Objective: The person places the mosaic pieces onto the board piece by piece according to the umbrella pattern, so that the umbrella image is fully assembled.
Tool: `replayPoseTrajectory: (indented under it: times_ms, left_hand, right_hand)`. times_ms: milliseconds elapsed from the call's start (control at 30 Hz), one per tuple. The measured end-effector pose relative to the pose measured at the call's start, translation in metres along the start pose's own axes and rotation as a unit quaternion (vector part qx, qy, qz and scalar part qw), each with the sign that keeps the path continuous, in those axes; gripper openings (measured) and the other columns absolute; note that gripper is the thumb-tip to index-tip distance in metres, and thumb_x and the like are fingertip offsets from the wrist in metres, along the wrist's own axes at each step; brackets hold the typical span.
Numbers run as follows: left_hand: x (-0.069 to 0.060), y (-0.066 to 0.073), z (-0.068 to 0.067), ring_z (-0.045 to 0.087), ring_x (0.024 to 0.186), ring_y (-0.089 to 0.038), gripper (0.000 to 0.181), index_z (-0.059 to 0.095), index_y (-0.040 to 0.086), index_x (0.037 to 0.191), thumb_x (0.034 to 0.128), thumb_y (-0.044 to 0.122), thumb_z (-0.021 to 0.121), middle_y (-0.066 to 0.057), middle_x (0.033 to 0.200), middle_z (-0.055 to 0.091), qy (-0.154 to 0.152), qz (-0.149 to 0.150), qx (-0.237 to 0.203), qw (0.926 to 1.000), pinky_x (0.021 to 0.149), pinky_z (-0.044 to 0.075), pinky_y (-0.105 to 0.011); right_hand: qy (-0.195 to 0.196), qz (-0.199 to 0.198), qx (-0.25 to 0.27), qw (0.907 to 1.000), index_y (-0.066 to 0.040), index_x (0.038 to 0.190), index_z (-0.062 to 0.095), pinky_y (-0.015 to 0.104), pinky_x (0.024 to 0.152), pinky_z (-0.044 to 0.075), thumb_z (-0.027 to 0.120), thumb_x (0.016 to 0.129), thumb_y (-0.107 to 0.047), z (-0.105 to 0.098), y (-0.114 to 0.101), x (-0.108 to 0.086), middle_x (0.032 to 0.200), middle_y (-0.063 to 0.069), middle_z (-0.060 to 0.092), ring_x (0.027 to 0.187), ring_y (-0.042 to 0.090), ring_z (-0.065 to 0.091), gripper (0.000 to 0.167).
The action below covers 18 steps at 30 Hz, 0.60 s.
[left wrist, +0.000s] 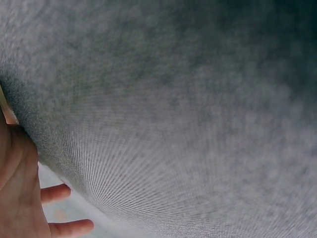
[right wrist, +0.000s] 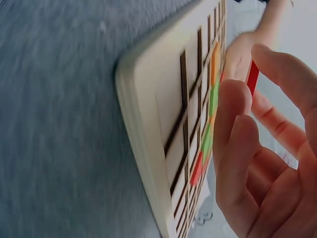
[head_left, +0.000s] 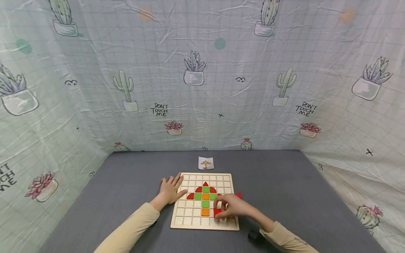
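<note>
A square wooden grid board (head_left: 187,220) lies on the table, with red, green and orange pieces set in its cells in a tree-like pattern. Thumb and fingers of my right hand (head_left: 233,205) pinch a small red tile (head_left: 217,213) over the lower right of the board. In the right wrist view this red tile (right wrist: 253,78) appears edge-on, above the board's surface. My left hand (head_left: 170,190) rests at the board's left edge with its fingers spread. The nearest piece to the held tile is an orange square (head_left: 205,212).
Behind the board lies a small printed card (head_left: 206,163) with a similar coloured pattern. A red piece (head_left: 238,195) sits just off the board's right edge, partly behind my right hand. A black object (head_left: 255,236) is by my right wrist. A patterned curtain (head_left: 221,95) surrounds the grey table (head_left: 133,182).
</note>
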<state>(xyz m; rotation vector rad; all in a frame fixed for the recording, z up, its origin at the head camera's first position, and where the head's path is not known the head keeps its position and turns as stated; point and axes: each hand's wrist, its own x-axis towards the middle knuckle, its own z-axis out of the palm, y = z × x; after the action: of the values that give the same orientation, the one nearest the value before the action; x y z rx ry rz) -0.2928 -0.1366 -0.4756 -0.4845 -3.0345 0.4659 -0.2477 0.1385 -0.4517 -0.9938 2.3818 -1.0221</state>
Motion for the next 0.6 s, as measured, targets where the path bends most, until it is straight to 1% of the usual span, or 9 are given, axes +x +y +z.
replayPoseTrajectory:
  times_ms: [33, 167, 267, 300, 367, 500, 600]
  left_hand:
    - [0.001, 0.0, 0.001, 0.04, 0.118, -0.023, 0.068, 0.03, 0.017, 0.14, 0.0882, 0.06, 0.029, 0.0, 0.146, 0.029, -0.001, 0.0, 0.001, 1.0, 0.077, 0.035, -0.05]
    - [0.004, -0.001, 0.006, 0.04, 0.119, -0.021, 0.07, 0.027, 0.017, 0.142, 0.0883, 0.062, 0.023, 0.001, 0.147, 0.025, -0.011, 0.0, 0.027, 0.9996, 0.078, 0.035, -0.048]
    - [0.004, -0.002, 0.008, 0.039, 0.119, -0.021, 0.072, 0.024, 0.018, 0.143, 0.0879, 0.064, 0.017, 0.001, 0.148, 0.023, -0.014, 0.002, 0.041, 0.9991, 0.078, 0.035, -0.047]
    - [0.004, -0.002, 0.008, 0.039, 0.118, -0.021, 0.072, 0.026, 0.018, 0.142, 0.0879, 0.064, 0.017, 0.001, 0.148, 0.024, -0.011, 0.003, 0.037, 0.9993, 0.078, 0.035, -0.047]
    - [0.003, -0.002, 0.006, 0.039, 0.119, -0.023, 0.071, 0.025, 0.017, 0.142, 0.0884, 0.063, 0.016, 0.0, 0.148, 0.024, -0.015, 0.004, 0.038, 0.9991, 0.079, 0.035, -0.048]
    - [0.003, -0.001, 0.003, 0.038, 0.119, -0.023, 0.069, 0.028, 0.018, 0.141, 0.0885, 0.062, 0.022, 0.0, 0.147, 0.026, -0.015, 0.004, 0.027, 0.9995, 0.078, 0.035, -0.048]
    - [0.004, -0.001, 0.005, 0.038, 0.121, -0.023, 0.07, 0.026, 0.018, 0.142, 0.0883, 0.063, 0.021, 0.001, 0.148, 0.024, -0.021, 0.003, 0.032, 0.9993, 0.078, 0.035, -0.048]
  right_hand:
    - [0.0, -0.002, -0.001, 1.0, -0.013, 0.089, 0.059, 0.017, 0.044, 0.04, 0.072, 0.075, -0.023, 0.002, -0.001, 0.001, 0.057, 0.002, 0.058, 0.045, 0.016, 0.058, 0.022]
    - [-0.007, -0.005, 0.002, 1.0, -0.011, 0.09, 0.059, 0.019, 0.043, 0.042, 0.071, 0.075, -0.019, 0.009, -0.008, 0.005, 0.056, 0.004, 0.059, 0.044, 0.019, 0.058, 0.021]
    - [-0.012, -0.007, -0.009, 0.9999, -0.011, 0.088, 0.059, 0.019, 0.043, 0.043, 0.072, 0.075, -0.019, 0.014, -0.012, 0.008, 0.055, 0.003, 0.058, 0.042, 0.015, 0.057, 0.021]
    - [-0.013, -0.006, -0.013, 0.9998, -0.011, 0.088, 0.059, 0.019, 0.043, 0.043, 0.072, 0.074, -0.019, 0.015, -0.013, 0.009, 0.055, 0.003, 0.058, 0.042, 0.014, 0.057, 0.021]
    - [-0.01, -0.008, -0.035, 0.9993, -0.012, 0.087, 0.058, 0.018, 0.044, 0.042, 0.073, 0.074, -0.021, 0.017, -0.016, 0.011, 0.054, -0.001, 0.057, 0.042, 0.01, 0.056, 0.021]
    - [-0.005, -0.007, -0.08, 0.9967, -0.015, 0.085, 0.058, 0.017, 0.044, 0.039, 0.073, 0.073, -0.025, 0.021, -0.021, 0.015, 0.053, -0.006, 0.054, 0.041, 0.004, 0.052, 0.022]
    - [-0.005, -0.001, -0.102, 0.9948, -0.016, 0.084, 0.058, 0.016, 0.044, 0.037, 0.074, 0.073, -0.026, 0.024, -0.023, 0.018, 0.053, -0.008, 0.053, 0.041, 0.0, 0.049, 0.021]
